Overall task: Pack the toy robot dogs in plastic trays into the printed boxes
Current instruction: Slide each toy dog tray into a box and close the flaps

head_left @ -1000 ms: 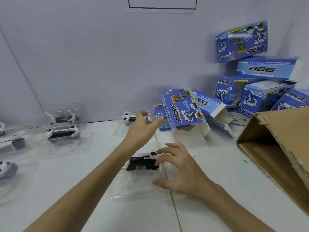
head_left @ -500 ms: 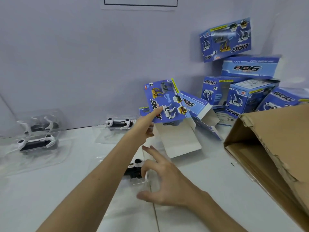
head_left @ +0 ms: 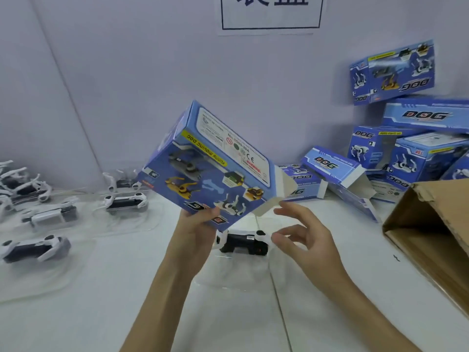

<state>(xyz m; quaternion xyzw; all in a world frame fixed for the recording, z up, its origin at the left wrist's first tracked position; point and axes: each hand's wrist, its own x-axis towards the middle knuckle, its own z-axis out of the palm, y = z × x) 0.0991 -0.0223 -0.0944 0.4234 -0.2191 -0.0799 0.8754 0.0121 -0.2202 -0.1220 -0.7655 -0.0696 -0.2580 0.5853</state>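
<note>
My left hand grips the lower edge of a blue printed box and holds it tilted in the air, its open end with white flaps facing right. My right hand hovers just right of that open end, fingers loosely spread, holding nothing. Under the box, a black and white toy robot dog lies in a clear plastic tray on the white table.
Several more toy dogs in clear trays lie along the left side. A pile of blue printed boxes leans on the back wall at right, one open box in front. An open cardboard carton lies at the right edge.
My left hand took the blue box from the pile and lifted it toward me, tilted. My right hand left the toy dog's tray and rose to the box's open end.
</note>
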